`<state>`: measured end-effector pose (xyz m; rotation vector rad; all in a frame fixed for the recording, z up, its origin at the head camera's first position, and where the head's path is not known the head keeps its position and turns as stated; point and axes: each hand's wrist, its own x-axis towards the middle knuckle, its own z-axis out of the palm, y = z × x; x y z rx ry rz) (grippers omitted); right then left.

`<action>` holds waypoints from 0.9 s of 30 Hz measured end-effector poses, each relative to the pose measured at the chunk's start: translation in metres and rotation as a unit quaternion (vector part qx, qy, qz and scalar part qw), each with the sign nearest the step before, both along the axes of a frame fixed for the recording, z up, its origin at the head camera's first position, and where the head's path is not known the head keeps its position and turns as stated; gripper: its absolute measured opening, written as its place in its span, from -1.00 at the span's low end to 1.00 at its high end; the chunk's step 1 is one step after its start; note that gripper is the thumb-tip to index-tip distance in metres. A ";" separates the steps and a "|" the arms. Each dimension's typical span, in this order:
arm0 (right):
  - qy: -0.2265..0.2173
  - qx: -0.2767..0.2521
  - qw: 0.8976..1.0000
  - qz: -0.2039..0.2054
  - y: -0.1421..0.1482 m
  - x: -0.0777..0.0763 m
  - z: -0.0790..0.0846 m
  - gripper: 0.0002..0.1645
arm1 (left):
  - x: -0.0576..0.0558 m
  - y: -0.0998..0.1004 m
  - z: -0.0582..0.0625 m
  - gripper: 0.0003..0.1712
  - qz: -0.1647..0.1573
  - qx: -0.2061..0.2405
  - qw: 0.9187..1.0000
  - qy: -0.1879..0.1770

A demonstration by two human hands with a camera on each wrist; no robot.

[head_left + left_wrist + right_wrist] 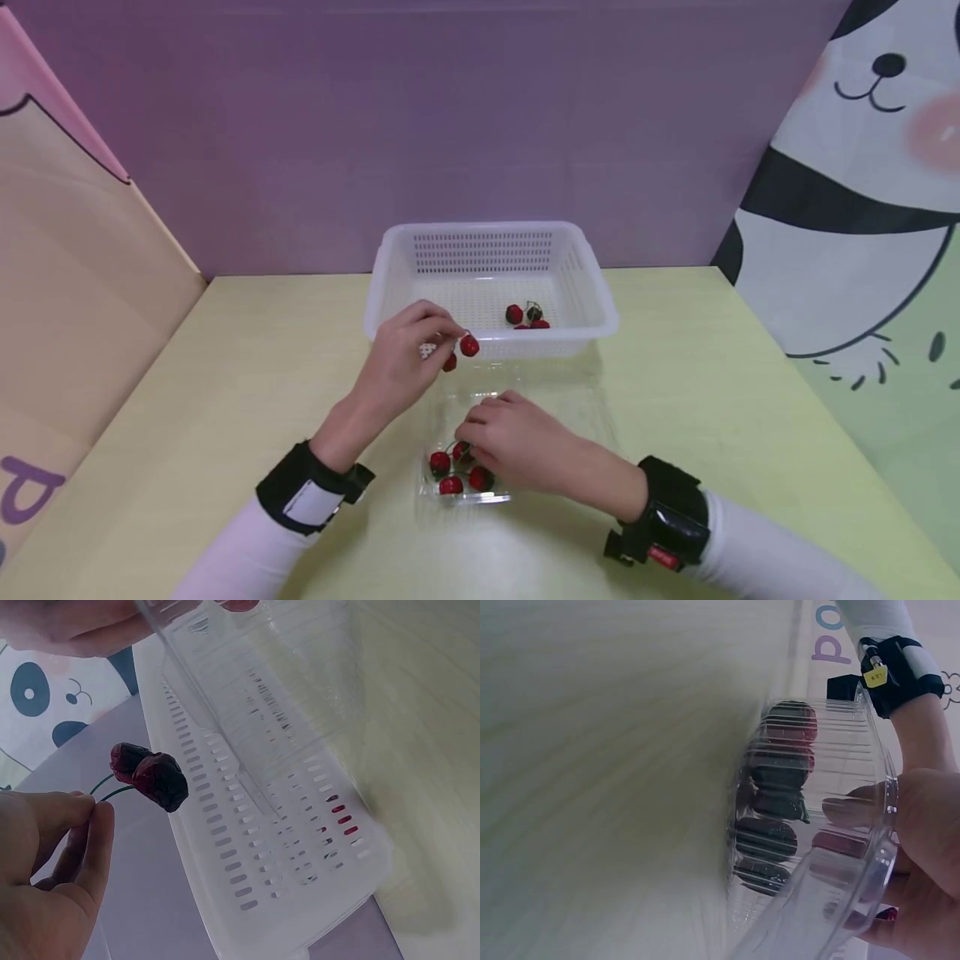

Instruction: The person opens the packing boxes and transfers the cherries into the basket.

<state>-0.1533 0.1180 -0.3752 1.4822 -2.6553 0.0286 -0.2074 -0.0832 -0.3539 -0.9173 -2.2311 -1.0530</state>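
Note:
My left hand [408, 350] pinches the thin green stems of two dark red cherries [157, 778] between thumb and fingertips. The pair hangs by the front rim of a white plastic basket [607, 321]. My right hand [525, 442] is bent over a clear plastic box [870, 739], its fingers reaching inside. Several cherries [451, 485] lie in the box, close to those fingertips. Whether the right fingers grip a cherry I cannot tell, as the back of the hand hides them. A few more cherries [514, 314] lie in the basket's right part.
The box's clear lid [225, 712] is folded back toward the basket. Both stand on a pale yellow table [697, 358]. A purple backdrop [480, 117] rises behind, with printed panels on the left and right.

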 end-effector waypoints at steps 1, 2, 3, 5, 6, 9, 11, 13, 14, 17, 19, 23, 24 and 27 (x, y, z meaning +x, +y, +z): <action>-0.001 0.001 1.000 0.001 -0.001 0.000 -0.001 -0.81 | 0.000 0.000 0.000 -0.87 0.002 0.002 1.000 -0.001; 0.001 0.001 1.000 0.003 -0.001 0.000 -0.001 -0.81 | 0.000 -0.001 0.000 -0.87 0.005 0.004 1.000 -0.004; 0.005 0.002 1.000 0.006 -0.002 0.001 -0.002 -0.80 | 0.000 -0.001 0.001 -0.87 0.007 0.007 1.000 -0.007; 0.016 0.004 1.000 0.012 -0.003 0.001 -0.004 -0.80 | 0.000 -0.002 0.001 -0.87 0.009 0.015 1.000 -0.013; 0.021 0.004 1.000 0.016 -0.003 0.001 -0.005 -0.80 | 0.001 -0.002 0.001 -0.88 0.008 0.020 1.000 -0.016; 0.031 0.010 0.999 0.022 -0.004 0.001 -0.007 -0.79 | 0.001 -0.002 0.002 -0.88 0.008 0.034 0.999 -0.017; 0.029 0.016 0.999 0.022 -0.005 0.002 -0.008 -0.78 | 0.001 -0.003 0.003 -0.87 0.010 0.038 0.999 -0.011; 0.024 0.021 0.999 0.020 -0.006 0.002 -0.007 -0.78 | 0.001 -0.003 0.004 -0.85 0.014 0.041 0.999 -0.004; 0.022 0.023 0.999 0.019 -0.006 0.003 -0.007 -0.78 | 0.001 -0.003 0.004 -0.85 0.015 0.043 0.999 -0.001; 0.015 0.028 0.999 0.013 -0.007 0.003 -0.008 -0.79 | 0.000 -0.004 0.004 -0.84 0.021 0.046 0.999 0.001; 0.012 0.030 0.999 0.008 -0.007 0.004 -0.009 -0.79 | 0.000 -0.005 0.005 -0.85 0.025 0.047 0.999 0.000; 0.009 0.031 0.999 0.001 -0.009 0.004 -0.010 -0.76 | -0.002 -0.007 0.005 -0.86 0.037 0.048 0.998 -0.004; 0.008 0.031 1.000 0.000 -0.009 0.004 -0.010 -0.76 | -0.002 -0.007 0.006 -0.87 0.040 0.047 0.998 -0.005; 0.009 0.022 1.000 0.003 -0.009 0.003 -0.011 -0.73 | -0.004 -0.008 0.007 -0.87 0.045 0.049 0.998 -0.008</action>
